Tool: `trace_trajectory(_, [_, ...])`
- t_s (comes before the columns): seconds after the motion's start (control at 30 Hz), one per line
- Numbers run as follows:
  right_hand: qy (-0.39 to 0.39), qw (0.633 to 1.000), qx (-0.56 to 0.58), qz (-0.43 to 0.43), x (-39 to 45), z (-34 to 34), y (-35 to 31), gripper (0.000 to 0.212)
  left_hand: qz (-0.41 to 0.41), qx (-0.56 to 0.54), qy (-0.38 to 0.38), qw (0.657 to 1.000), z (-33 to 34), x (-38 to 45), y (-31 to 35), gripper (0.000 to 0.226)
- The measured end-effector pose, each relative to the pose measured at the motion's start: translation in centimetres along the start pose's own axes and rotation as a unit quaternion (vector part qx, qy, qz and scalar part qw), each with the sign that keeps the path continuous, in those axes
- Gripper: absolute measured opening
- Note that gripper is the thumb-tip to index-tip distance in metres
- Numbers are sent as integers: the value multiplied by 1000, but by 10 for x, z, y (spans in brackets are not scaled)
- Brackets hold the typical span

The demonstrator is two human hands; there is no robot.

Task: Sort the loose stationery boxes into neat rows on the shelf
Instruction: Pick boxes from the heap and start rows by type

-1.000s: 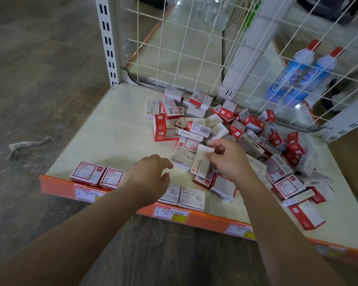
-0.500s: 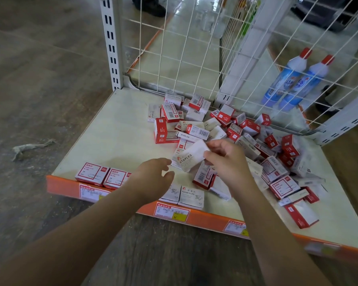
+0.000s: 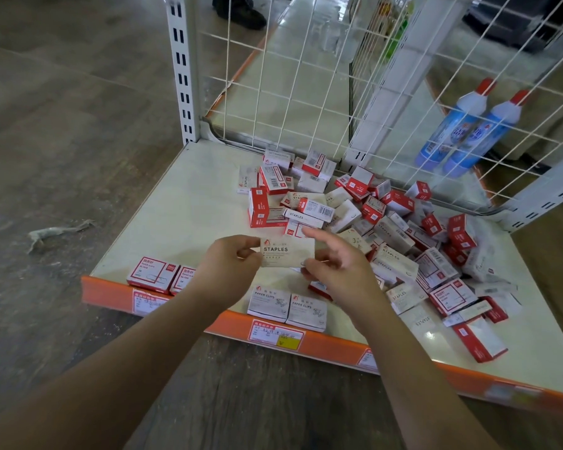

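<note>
A beige box marked STAPLES [image 3: 288, 252] is held above the shelf [image 3: 182, 203], label up. My left hand [image 3: 229, 266] pinches its left end and my right hand [image 3: 335, 271] pinches its right end. Behind and to the right lies a loose heap of several red and beige stationery boxes [image 3: 387, 222]. Along the front edge sit two red paper clip boxes [image 3: 153, 274] at the left and two beige paper clip boxes [image 3: 286, 306] in the middle, side by side.
The shelf has an orange front lip [image 3: 322, 347] with price labels. A white wire grid [image 3: 306, 76] and a slotted upright [image 3: 181, 69] close the back. Two blue bottles [image 3: 462, 131] stand behind the grid. A scrap of litter [image 3: 52, 233] lies on the floor at left.
My right hand has lifted the STAPLES box out of the heap and turned it label up. My left hand rose from the front row and took its left end.
</note>
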State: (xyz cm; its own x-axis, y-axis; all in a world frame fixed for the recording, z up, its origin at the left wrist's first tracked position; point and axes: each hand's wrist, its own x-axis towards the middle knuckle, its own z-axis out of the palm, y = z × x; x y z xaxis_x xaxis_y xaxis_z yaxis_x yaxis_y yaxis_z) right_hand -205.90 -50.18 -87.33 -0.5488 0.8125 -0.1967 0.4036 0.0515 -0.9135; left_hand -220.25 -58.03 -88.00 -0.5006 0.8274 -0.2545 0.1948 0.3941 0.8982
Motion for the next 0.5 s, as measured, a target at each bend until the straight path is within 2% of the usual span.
trace_trajectory(0.17, [-33, 999, -31, -9, -2, 1, 7, 51, -20, -39, 21, 999, -2, 4, -4, 25])
trace_trajectory(0.5, [-12, 994, -96, -40, -3, 1, 12, 51, -5, -2, -13, 1000, -1, 0, -3, 23])
